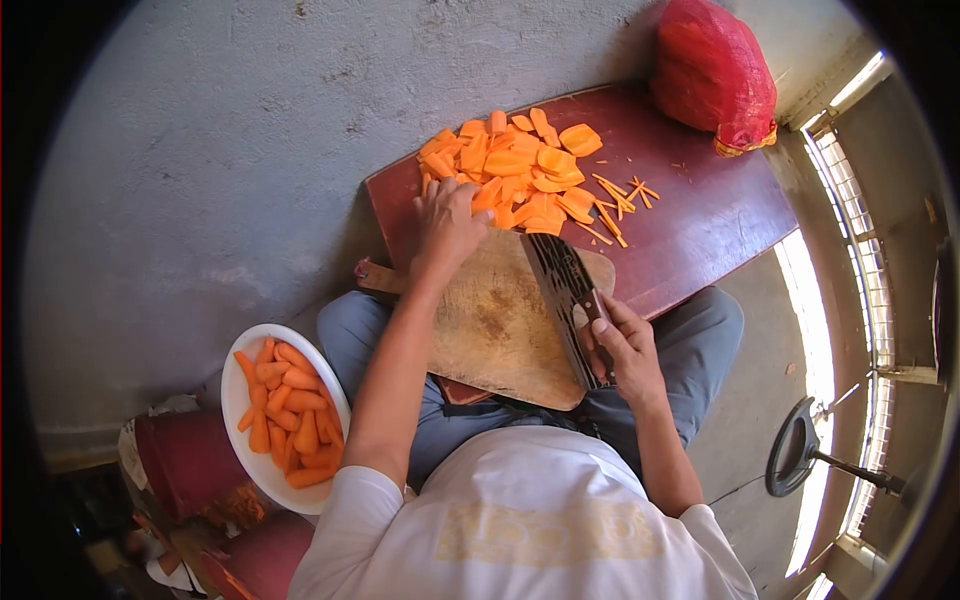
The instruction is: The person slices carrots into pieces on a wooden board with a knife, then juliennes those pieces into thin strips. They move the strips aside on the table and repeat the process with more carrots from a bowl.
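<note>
My left hand (pixel 450 220) reaches to the near left edge of a pile of orange carrot slices (pixel 515 165), its fingers apart and touching the slices; no slice is seen gripped. My right hand (pixel 630 350) is closed around the dark wooden handle of a cleaver (pixel 562 285). The broad patterned blade lies along the right part of a wooden chopping board (pixel 490 305). This worn board rests over my lap and the near edge of a dark red low table (pixel 700 215). Thin carrot sticks (pixel 615 205) lie scattered right of the pile.
A white oval bowl (pixel 257 473) of whole peeled carrots (pixel 295 405) stands at my left. On the table's far right corner sits a red mesh sack (pixel 715 75). A grey wall (pixel 220 160) runs behind the table. A black round-topped object (pixel 792 447) stands at the right.
</note>
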Available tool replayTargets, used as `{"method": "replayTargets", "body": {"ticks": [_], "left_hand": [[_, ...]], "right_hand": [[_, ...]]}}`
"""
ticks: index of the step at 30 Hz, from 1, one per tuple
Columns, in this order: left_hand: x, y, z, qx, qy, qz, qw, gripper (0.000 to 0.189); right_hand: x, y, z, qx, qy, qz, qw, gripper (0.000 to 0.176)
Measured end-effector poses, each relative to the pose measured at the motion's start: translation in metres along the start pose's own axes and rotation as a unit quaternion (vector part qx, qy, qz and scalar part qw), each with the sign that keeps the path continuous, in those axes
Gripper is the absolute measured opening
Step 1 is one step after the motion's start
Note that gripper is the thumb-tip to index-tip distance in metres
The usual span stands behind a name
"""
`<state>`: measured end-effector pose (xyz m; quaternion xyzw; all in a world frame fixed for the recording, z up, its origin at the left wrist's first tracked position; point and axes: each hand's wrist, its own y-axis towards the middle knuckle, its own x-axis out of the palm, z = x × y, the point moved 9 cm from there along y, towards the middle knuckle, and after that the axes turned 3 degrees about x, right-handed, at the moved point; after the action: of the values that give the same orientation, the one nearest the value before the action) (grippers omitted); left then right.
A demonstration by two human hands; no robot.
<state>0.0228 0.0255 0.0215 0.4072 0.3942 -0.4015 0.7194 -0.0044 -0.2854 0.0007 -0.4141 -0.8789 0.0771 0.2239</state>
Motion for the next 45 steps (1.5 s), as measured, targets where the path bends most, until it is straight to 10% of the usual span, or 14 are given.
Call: {"method": "replayTargets", "body": {"ticks": [9,15,23,45], "left_hand": [[-0.013,-0.001,-0.017,0.090,-0.069,0.073,0.991,0.026],[-0.021,-0.084,-0.007,-0.202,-0.326,0.009,0.924,0.029],[-0.051,-0.158,0.057,0.011,-0.163,0.035,0.986,0.034],[-0.029,-0.178,0.075,0.120,-0.141,-0.046,0.982,0.039]], "right_hand": [[0.004,0.004,0.002,0.005,-0.013,-0.004,1.000,0.051],[0.018,-0.009,-0.005,0.018,-0.161,-0.010,0.987,0.051],[0.067,-0.010,-0.036,-0.058,-0.354,-0.094,0.929,0.046],[0.092,-0.066,-0.043,-0.064,-0.522,-0.097,0.845,0.060]]}}
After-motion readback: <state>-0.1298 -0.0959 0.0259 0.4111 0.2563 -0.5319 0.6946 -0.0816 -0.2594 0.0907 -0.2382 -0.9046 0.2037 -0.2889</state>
